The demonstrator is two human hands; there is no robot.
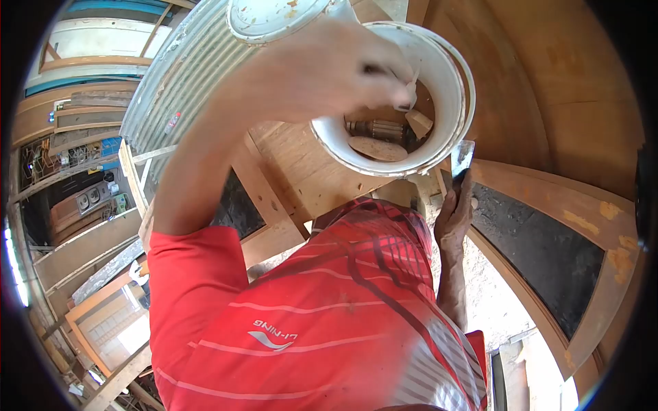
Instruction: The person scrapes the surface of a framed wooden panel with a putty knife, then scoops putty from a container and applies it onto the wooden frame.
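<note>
My left hand [336, 72] reaches across the top of an open white bucket [460, 89], a little blurred by motion. Its fingers are closed on a small whitish thing [407, 103] whose kind I cannot make out. Inside the bucket lie a flat oval brown piece [377, 148], a pale angular block [419, 124] and a dark ridged cylindrical thing [384, 129]. My right hand [454, 214] is low beside the bucket's right side, fingers wrapped round a putty knife [462, 157] with its metal blade pointing up.
A white round lid [274, 15] lies behind my left forearm, near corrugated metal sheeting [188, 75]. The bucket stands on a wooden surface [308, 154]. Wooden panels with a dark inset [541, 253] curve along the right. Timber frames [103, 322] stand at left.
</note>
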